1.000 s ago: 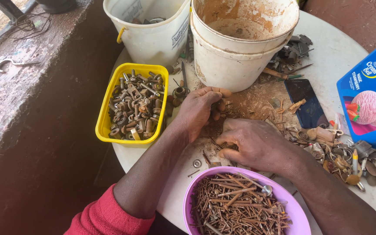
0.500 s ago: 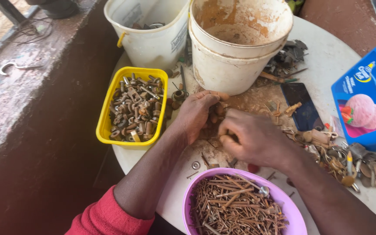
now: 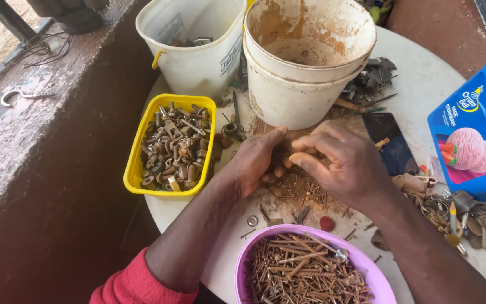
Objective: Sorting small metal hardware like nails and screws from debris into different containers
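Head camera looks down on a round white table (image 3: 423,84), and both my hands meet over a loose heap of small rusty nails (image 3: 299,188) in the middle of it. My left hand (image 3: 257,160) lies palm down with the fingers curled at the edge of the heap. My right hand (image 3: 341,163) is bent over it, fingers drawn together narrow, as if pinching some pieces, but I cannot tell what is between the fingertips because they hide each other.

I judge these nails to be light one by one, stiff and thin, with sharp points and a rough, dusty rust on them. They do not slip much, but they tangle and roll. I think it is better to pinch a few by the shafts, all lying in one direction, or to sweep them with the side of the hand, and not to press on the points.

Just below the heap stands a purple bowl (image 3: 243,270) full of similar nails. At the left is a yellow tray (image 3: 136,163) with thicker bolts and nuts, which look heavier. Behind my hands are stacked white buckets (image 3: 299,101) and another white bucket (image 3: 198,62). A dark phone (image 3: 392,149) lies beside my right hand, and a blue ice cream tub (image 3: 462,141) stands at the right edge.
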